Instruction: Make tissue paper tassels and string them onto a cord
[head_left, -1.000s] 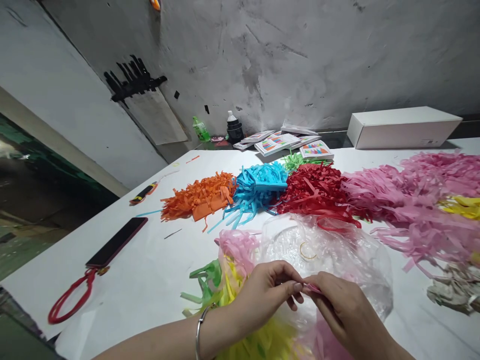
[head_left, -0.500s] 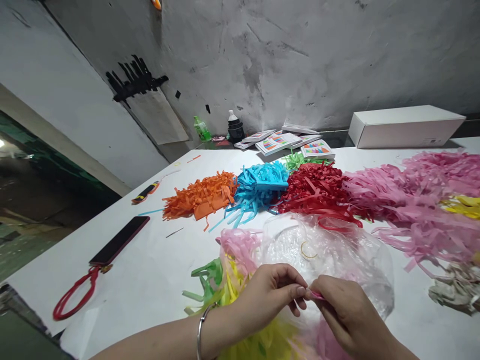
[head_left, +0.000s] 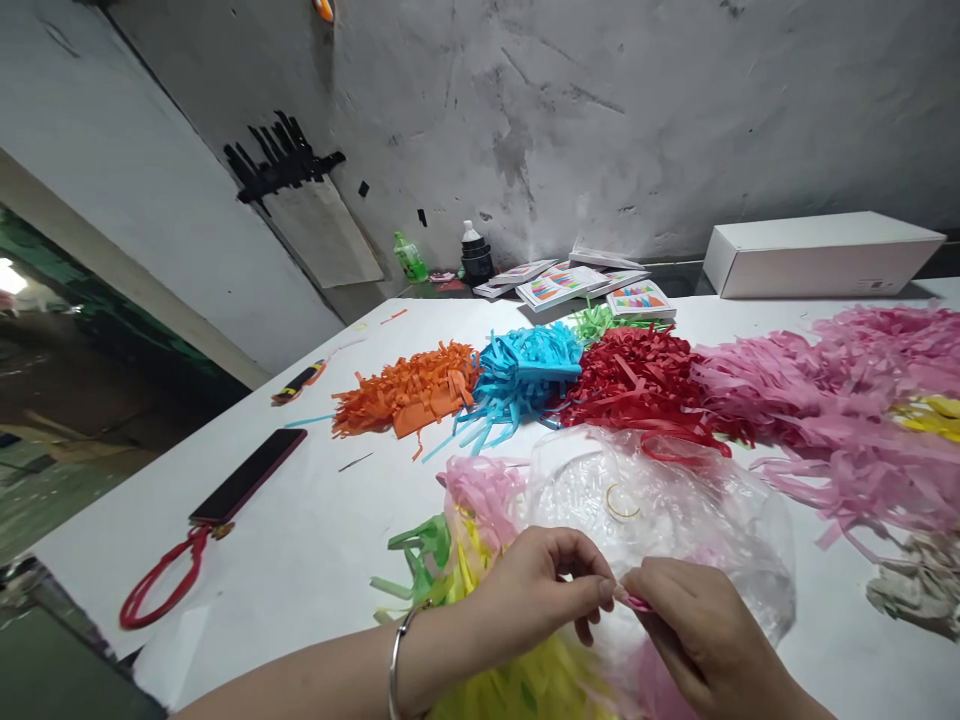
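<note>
Gripping a small pink piece above a table strewn with colored fringe

In the head view, the right hand is clamping thumb and fingers on the pink piece, which is sitting between the two hands at lower center. Most of it is disappearing inside that grip, so its full shape is hard to make out. The left hand is holding thumb and forefinger close together just beside it; whether they are pinching its tip, I cannot tell. Both forearms are running out of frame at the bottom.

Yellow fringe is lying below, partly hidden by the left arm, with green strips poking out beyond. A clear plastic bag is spreading behind the hands; a gold-colored ring is resting in or on it, unclear which. Farther back, orange fringe, blue fringe and red fringe are lying in a row. Pink fringe is continuing past the right edge, cut off. A dark-screened phone is lying at left.
</note>
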